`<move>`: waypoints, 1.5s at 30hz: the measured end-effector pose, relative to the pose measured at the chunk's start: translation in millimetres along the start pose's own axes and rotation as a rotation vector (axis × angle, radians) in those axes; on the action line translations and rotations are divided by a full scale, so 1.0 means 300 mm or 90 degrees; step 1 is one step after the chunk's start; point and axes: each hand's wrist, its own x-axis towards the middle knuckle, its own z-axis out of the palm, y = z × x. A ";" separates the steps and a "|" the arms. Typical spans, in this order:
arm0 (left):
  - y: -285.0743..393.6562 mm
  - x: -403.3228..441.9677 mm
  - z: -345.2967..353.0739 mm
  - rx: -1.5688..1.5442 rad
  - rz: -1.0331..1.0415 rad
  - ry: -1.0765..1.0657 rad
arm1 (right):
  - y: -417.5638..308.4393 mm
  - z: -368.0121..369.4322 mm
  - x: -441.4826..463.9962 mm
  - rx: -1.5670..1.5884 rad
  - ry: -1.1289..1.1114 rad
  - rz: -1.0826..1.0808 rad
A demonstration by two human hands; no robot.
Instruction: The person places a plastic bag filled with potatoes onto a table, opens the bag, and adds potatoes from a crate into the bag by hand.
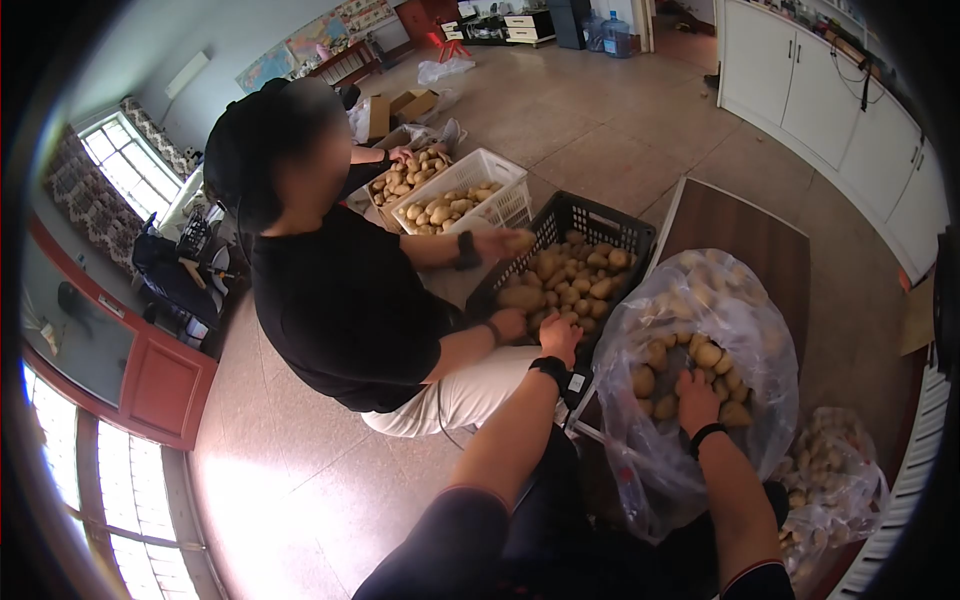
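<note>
My left hand (560, 340) is at the near edge of a black plastic crate (640, 240) filled with potatoes (575, 280). Its fingers are curled round what looks like a potato (571, 318), partly hidden by the hand. Down inside a large clear plastic bag (630, 460), my right hand (697, 402) has its fingers bent among more potatoes (707, 355). Whatever those fingers grip is covered by the hand. The open-mouthed bag stands right of the crate.
A co-worker (330, 310) sits at the left, one blurred hand holding a potato (520, 241) over the crate. Another hand (401, 154) reaches over potatoes behind. White crates (510, 180) stand beyond. A second potato bag (850, 490) lies right, near a brown board (725, 225).
</note>
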 end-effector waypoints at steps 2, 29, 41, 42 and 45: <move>-0.006 0.007 -0.006 0.015 -0.025 -0.063 | 0.001 -0.010 -0.004 -0.007 -0.028 0.006; 0.633 0.024 0.109 -0.395 -0.513 -0.540 | -0.142 -0.172 0.010 0.958 -0.142 0.300; 0.586 0.036 0.075 -0.298 -0.068 -0.551 | -0.134 -0.112 0.019 0.743 0.022 0.110; 0.592 0.031 0.077 -0.426 -0.252 -0.560 | -0.116 -0.083 0.013 0.739 0.023 0.115; 0.623 0.065 0.038 -0.603 -0.580 -0.426 | -0.062 -0.020 -0.019 0.505 0.114 -0.005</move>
